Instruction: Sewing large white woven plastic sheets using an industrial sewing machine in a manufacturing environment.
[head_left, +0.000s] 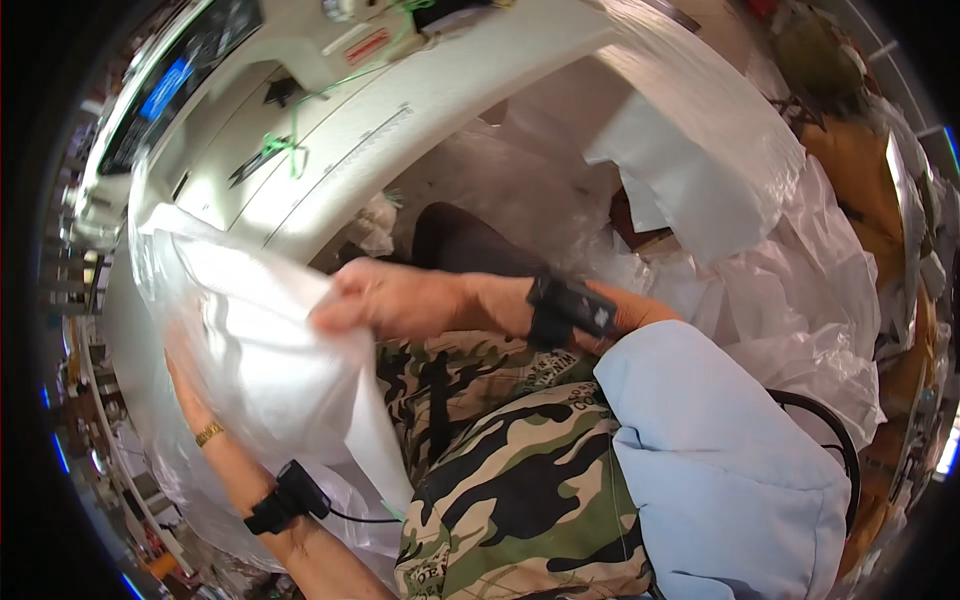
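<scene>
A clear plastic bag with a white sheet inside fills the left of the head view. My right hand pinches its upper right edge, reaching across from the right in a light blue sleeve. My left hand is behind or inside the bag and shows only dimly through the plastic; its grip cannot be made out. Each wrist carries a black strap device, and a gold bracelet sits on the left one. My lap in camouflage trousers lies below the bag.
A white table with green thread and printed sheets curves across the top. A heap of clear plastic bags and white foam sheets lies to the right. Cluttered floor and shelves ring the edges.
</scene>
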